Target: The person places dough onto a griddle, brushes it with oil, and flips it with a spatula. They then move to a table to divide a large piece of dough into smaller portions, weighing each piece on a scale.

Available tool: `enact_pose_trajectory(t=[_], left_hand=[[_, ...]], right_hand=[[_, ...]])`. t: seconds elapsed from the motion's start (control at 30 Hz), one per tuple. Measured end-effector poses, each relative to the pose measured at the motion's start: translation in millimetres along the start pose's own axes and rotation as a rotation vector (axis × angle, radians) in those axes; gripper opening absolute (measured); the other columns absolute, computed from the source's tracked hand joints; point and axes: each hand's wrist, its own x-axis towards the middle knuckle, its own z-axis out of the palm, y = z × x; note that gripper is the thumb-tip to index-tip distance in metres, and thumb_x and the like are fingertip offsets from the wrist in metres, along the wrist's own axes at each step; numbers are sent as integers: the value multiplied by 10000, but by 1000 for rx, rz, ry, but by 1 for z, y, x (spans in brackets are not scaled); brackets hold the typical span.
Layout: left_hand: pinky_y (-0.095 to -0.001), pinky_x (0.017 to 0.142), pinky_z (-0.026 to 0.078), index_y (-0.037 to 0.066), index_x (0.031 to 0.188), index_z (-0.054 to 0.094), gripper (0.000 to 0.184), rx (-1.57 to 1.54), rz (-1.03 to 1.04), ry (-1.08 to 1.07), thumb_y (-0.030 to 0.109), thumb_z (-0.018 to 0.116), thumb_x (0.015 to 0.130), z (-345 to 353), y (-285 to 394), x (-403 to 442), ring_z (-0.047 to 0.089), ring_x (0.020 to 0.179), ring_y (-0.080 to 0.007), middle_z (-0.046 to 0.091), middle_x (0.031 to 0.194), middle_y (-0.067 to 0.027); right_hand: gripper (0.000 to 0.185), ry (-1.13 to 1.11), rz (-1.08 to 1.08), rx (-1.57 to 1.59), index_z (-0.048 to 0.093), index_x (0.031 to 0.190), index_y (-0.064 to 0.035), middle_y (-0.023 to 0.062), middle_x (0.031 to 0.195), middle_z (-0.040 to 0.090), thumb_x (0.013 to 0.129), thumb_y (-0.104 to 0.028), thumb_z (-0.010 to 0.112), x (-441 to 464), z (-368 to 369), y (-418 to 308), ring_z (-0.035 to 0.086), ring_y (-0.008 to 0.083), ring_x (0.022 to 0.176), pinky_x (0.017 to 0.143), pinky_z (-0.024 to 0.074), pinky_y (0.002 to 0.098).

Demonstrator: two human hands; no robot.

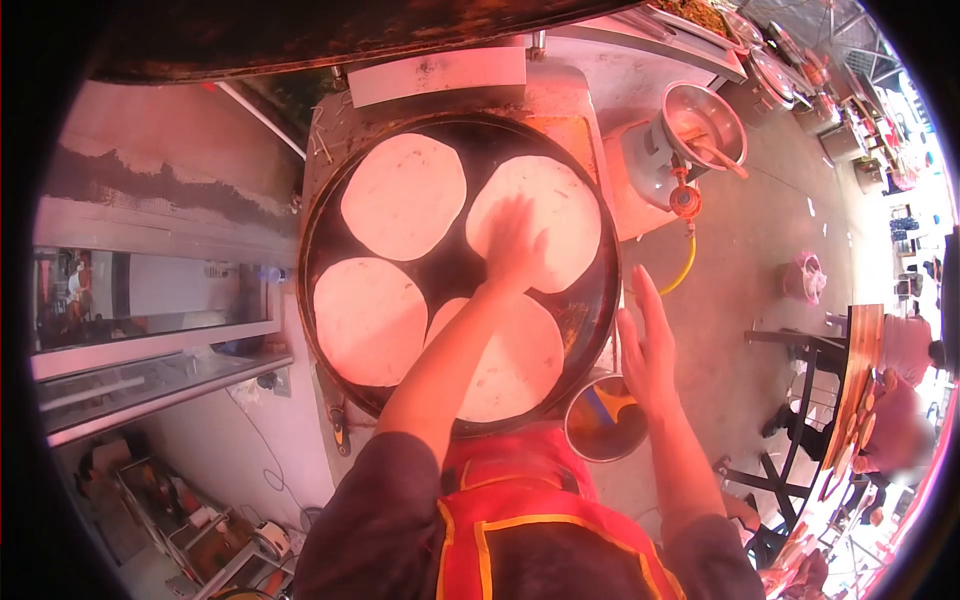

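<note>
A round black griddle (455, 280) bears several pale flatbreads. My left hand (516, 248) is over the upper right flatbread (565, 220), fingers spread and slightly blurred; whether it touches the dough I cannot tell. Beneath my left forearm lies the lower right flatbread (515, 370), partly covered. The upper left flatbread (404, 197) and the lower left flatbread (370, 322) lie flat, apart from my hands. Just outside the griddle's right edge, my right hand (648, 345) is raised with fingers stretched out, holding nothing. Below it stands a metal pot (606, 440) with dark liquid and a yellow-and-blue utensil inside.
A gas cylinder (640, 165) with a metal bowl (690, 105) on top stands right of the griddle; a yellow hose (683, 265) runs from it. A dark hood (300, 40) overhangs the far side. People sit at a wooden table (855, 385) on the right.
</note>
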Motion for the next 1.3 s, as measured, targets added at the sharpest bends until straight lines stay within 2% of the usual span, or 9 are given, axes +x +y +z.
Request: enact_pose_trajectory(t=[0.1,0.17,0.37,0.4,0.53,0.73,1.1,1.2,1.3], left_hand=[[-428,1116,198,-30,1332,364,553,59,-31,-82,172,542,849,-21,-20,-11,262,1343,-327,321,1415,-206],[-417,1117,202,-38,1342,343,556,115,-4,-139,163,524,855,-27,-28,-2,250,1347,-331,302,1422,-217],[-388,1127,178,-17,1345,362,521,176,104,-217,205,472,886,-17,-39,33,262,1349,-297,300,1437,-186],[-382,1131,158,1,1356,356,520,222,121,-277,256,438,909,-19,-39,34,247,1360,-270,296,1448,-159],[-389,1134,146,23,1387,315,567,242,203,-320,290,460,909,-24,-57,32,197,1381,-242,279,1464,-135],[-394,1135,140,22,1390,313,587,194,291,-385,303,479,902,-34,-80,37,197,1381,-242,273,1466,-135],[-440,1137,94,18,1394,302,590,268,268,-358,322,452,911,-35,-83,43,182,1385,-231,270,1472,-114],[-453,1135,85,25,1399,296,591,315,250,-349,318,454,910,-34,-83,40,181,1386,-222,267,1475,-109],[-461,1132,92,33,1401,295,590,330,222,-350,306,465,906,-37,-77,36,185,1386,-220,266,1476,-106]], right_hand=[[497,-36,-10,-116,330,1372,-1,198,1354,421,900,-61,474,49,24,25,410,310,1266,1037,331,387],[515,-83,-190,-204,336,1360,4,217,1372,379,874,-55,495,82,61,66,364,353,1280,1061,287,430],[539,-83,-521,-629,360,1355,-38,177,1398,361,861,-201,500,145,134,114,311,332,1314,1088,214,472],[539,-111,-526,-661,361,1358,-43,168,1409,352,877,-263,465,149,134,116,298,325,1326,1097,192,480],[568,-90,-401,-705,343,1375,-43,177,1425,330,881,-304,443,139,146,113,276,331,1337,1100,152,510],[586,-65,-342,-677,281,1402,-48,200,1444,274,888,-289,427,116,173,100,234,365,1348,1099,147,525],[580,-10,-331,-763,280,1417,-86,130,1473,262,906,-329,407,168,174,117,222,285,1372,1117,119,480],[582,-4,-342,-797,265,1424,-89,133,1479,248,917,-344,395,181,181,115,217,276,1376,1119,102,481],[604,-62,-361,-713,243,1425,-63,160,1475,238,911,-319,433,172,172,114,199,315,1375,1104,130,515]])
